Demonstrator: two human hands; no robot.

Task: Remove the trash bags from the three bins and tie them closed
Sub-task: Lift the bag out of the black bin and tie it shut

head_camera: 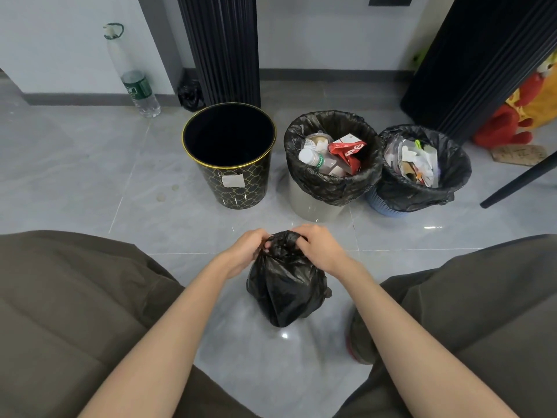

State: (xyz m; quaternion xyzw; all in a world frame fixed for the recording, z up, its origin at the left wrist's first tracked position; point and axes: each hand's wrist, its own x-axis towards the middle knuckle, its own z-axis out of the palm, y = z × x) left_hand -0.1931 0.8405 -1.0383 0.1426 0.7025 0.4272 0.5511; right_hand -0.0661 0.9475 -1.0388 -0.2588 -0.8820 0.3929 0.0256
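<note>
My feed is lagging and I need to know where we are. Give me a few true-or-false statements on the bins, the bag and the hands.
1. The black bin has no bag in it. True.
2. The left hand and the right hand both grip the top of the bag on the floor. True.
3. The middle bin has been emptied. False: its liner is in place, with trash inside.
4. The blue bin lies tipped on its side. False: it stands upright, lined and full.
5. A bottle stands left of the black bin, farther back. True.
</note>
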